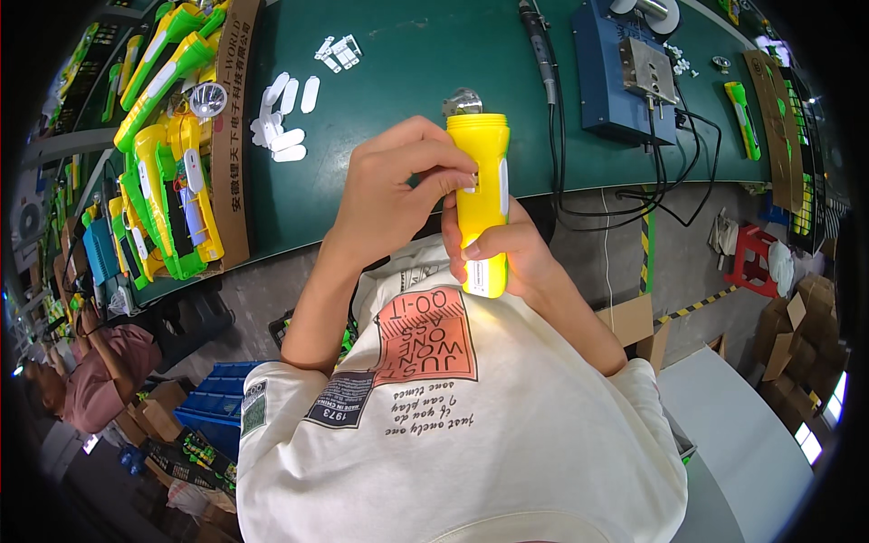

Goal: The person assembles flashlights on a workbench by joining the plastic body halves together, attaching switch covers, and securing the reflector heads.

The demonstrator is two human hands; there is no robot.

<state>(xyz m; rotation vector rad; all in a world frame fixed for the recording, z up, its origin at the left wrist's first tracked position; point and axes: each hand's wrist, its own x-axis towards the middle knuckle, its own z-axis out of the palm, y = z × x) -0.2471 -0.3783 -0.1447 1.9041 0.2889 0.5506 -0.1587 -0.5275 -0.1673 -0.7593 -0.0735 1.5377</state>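
Note:
A yellow flashlight stands roughly upright in front of my chest, its wide head away from me and its narrow end toward my shirt. Wrapped around its lower body is my right hand, thumb lying across the front. My left hand pinches at the flashlight's left side with thumb and forefinger; a small pale bit shows at the fingertips, too small to name. Just past the flashlight's head is a shiny reflector cup; whether it touches the flashlight I cannot tell. Bright light falls on my shirt below the narrow end.
A cardboard box of yellow-green flashlights stands left on the green table. White oval covers and small white parts lie beside it. Right are a blue machine with cables, a handheld tool and another flashlight.

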